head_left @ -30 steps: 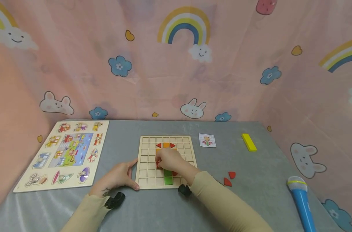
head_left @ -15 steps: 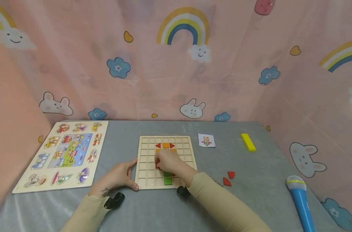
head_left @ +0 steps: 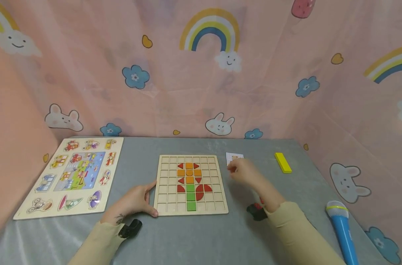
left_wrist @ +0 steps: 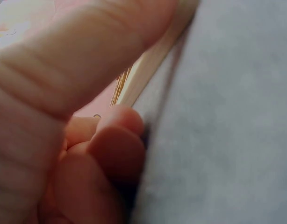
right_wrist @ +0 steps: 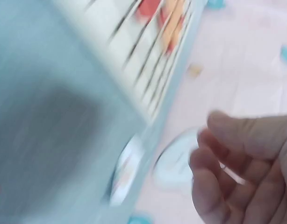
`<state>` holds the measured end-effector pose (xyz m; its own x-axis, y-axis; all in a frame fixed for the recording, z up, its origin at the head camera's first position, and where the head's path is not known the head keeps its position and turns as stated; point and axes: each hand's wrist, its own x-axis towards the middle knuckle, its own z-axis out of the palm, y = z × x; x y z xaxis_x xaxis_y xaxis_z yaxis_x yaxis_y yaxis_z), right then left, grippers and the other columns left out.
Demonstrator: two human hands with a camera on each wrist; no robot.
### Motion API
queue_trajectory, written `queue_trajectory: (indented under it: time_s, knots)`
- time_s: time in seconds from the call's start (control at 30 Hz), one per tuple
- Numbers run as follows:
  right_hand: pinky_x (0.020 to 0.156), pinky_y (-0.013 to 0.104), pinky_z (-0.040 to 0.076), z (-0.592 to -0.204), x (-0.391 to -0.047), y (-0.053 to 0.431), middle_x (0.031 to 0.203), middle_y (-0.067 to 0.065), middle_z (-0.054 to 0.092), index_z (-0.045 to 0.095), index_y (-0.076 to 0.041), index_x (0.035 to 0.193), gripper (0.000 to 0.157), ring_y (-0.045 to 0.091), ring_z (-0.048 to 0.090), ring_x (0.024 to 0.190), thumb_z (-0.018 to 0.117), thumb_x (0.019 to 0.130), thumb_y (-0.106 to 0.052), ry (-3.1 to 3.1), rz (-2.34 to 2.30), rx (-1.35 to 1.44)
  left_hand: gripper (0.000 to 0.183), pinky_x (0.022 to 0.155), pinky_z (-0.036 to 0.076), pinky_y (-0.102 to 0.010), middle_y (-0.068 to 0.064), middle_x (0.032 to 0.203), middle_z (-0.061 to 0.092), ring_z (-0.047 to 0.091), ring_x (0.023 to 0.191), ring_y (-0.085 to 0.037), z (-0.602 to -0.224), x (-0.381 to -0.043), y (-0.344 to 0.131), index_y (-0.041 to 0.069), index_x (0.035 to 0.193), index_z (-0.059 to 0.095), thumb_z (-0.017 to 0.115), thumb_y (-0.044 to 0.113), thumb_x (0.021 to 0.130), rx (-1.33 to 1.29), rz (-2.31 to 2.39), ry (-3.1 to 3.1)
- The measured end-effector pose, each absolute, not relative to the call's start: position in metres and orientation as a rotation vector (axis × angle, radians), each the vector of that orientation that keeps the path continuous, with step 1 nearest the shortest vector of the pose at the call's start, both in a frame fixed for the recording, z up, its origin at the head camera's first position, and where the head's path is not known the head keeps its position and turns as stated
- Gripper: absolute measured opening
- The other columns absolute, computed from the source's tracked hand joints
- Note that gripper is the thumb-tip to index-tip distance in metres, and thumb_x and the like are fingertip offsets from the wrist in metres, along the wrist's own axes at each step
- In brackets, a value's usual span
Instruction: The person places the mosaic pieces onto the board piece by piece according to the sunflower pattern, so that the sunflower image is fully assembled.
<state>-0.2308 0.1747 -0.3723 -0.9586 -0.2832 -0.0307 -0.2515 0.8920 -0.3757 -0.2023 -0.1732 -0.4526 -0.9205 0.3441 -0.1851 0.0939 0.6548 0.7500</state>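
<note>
A square wooden grid board [head_left: 169,209] lies mid-table with a pattern of orange, red and green pieces in its cells. My left hand [head_left: 136,200] rests against the board's left edge, its thumb by the near corner. In the left wrist view the thumb [left_wrist: 82,51] lies along the edge and the other fingers bend below it. My right hand [head_left: 244,171] hovers right of the board and overlaps the small picture card [head_left: 232,156] in the head view. The right wrist view shows its fingers loosely curled with nothing between them.
A red piece [head_left: 262,200] lies partly hidden behind the right wrist. Farther right are a yellow block [head_left: 283,163] and a blue toy microphone [head_left: 344,232]. A picture puzzle board [head_left: 99,197] lies at the left. A pink patterned cloth [head_left: 174,103] hangs behind the table.
My right hand has left the board and moved right, revealing red quarter-round pieces and the orange round piece among the others. The left hand stays at the board's edge.
</note>
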Motion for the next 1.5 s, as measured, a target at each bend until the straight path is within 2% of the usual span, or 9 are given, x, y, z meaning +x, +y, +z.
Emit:
queue_trajectory:
  time_s: [0.1,0.3,0.5,0.7,0.87,1.03,1.13,1.33,1.5]
  knots:
    - [0.076,0.04,0.049,-0.38,-0.224,0.211,0.09,0.011,0.063,0.068,0.004,0.1,0.023,0.023,0.055,0.082,0.062,0.078,0.006,2.899,-0.547,-0.382,0.113,0.045,0.032,-0.025,-0.003,0.058,0.051,0.042,0.049,-0.011,-0.451,-0.203,-0.175,0.001,0.142,0.034,0.091,0.021,0.047,0.353,1.134,2.561]
    - [0.076,0.042,0.05,-0.399,-0.204,0.256,0.095,0.009,0.064,0.068,0.0,0.099,0.026,0.022,0.056,0.084,0.068,0.074,0.006,2.805,-0.479,-0.309,0.114,0.045,0.033,-0.026,-0.003,0.058,0.052,0.044,0.049,-0.011,-0.449,-0.204,-0.177,0.003,0.143,0.034,0.091,0.023,0.047,0.37,1.133,2.553]
    - [0.075,0.042,0.049,-0.411,-0.19,0.268,0.09,0.006,0.066,0.068,-0.002,0.095,0.024,0.02,0.059,0.081,0.072,0.072,0.003,2.843,-0.48,-0.354,0.114,0.045,0.033,-0.026,-0.003,0.058,0.051,0.044,0.049,-0.012,-0.449,-0.205,-0.178,0.001,0.142,0.034,0.091,0.024,0.047,0.387,1.135,2.561]
    - [0.069,0.037,0.048,-0.408,-0.193,0.263,0.085,0.004,0.064,0.068,-0.001,0.092,0.02,0.017,0.055,0.076,0.073,0.073,-0.001,2.814,-0.512,-0.29,0.114,0.045,0.033,-0.026,-0.003,0.058,0.052,0.044,0.049,-0.012,-0.45,-0.204,-0.179,0.002,0.142,0.034,0.091,0.025,0.046,0.35,1.124,2.56]
    - [0.065,0.031,0.046,-0.398,-0.211,0.225,0.082,0.004,0.059,0.067,-0.004,0.107,0.025,0.017,0.051,0.072,0.064,0.082,-0.007,2.777,-0.665,-0.219,0.114,0.046,0.033,-0.026,-0.003,0.058,0.052,0.044,0.049,-0.012,-0.451,-0.202,-0.178,0.001,0.142,0.035,0.091,0.024,0.046,0.353,1.106,2.578]
    - [0.061,0.027,0.043,-0.384,-0.226,0.156,0.087,0.008,0.062,0.065,-0.005,0.114,0.027,0.016,0.05,0.07,0.057,0.088,-0.006,2.762,-0.857,-0.464,0.113,0.046,0.033,-0.027,-0.002,0.057,0.051,0.043,0.048,-0.011,-0.453,-0.203,-0.176,0.001,0.141,0.035,0.091,0.023,0.046,0.346,1.112,2.588]
    - [0.063,0.026,0.044,-0.383,-0.23,0.114,0.095,0.007,0.065,0.069,-0.004,0.104,0.02,0.014,0.05,0.072,0.06,0.087,-0.004,2.739,-0.927,-0.621,0.113,0.045,0.034,-0.027,-0.002,0.056,0.051,0.043,0.047,-0.011,-0.454,-0.203,-0.175,0.0,0.141,0.035,0.091,0.022,0.046,0.36,1.124,2.58]
    - [0.062,0.024,0.044,-0.392,-0.239,0.051,0.082,0.001,0.067,0.07,-0.006,0.087,0.008,0.011,0.052,0.069,0.07,0.079,-0.006,2.679,-0.984,-0.718,0.112,0.044,0.034,-0.026,-0.002,0.055,0.051,0.042,0.047,-0.011,-0.454,-0.202,-0.174,-0.002,0.141,0.034,0.091,0.021,0.047,0.373,1.131,2.573]
    - [0.061,0.021,0.044,-0.403,-0.244,0.029,0.076,0.001,0.064,0.069,-0.006,0.079,0.005,0.009,0.051,0.065,0.07,0.077,-0.002,2.652,-0.922,-0.76,0.112,0.045,0.034,-0.026,-0.001,0.055,0.051,0.043,0.047,-0.01,-0.453,-0.202,-0.174,-0.002,0.141,0.034,0.091,0.022,0.047,0.382,1.115,2.578]
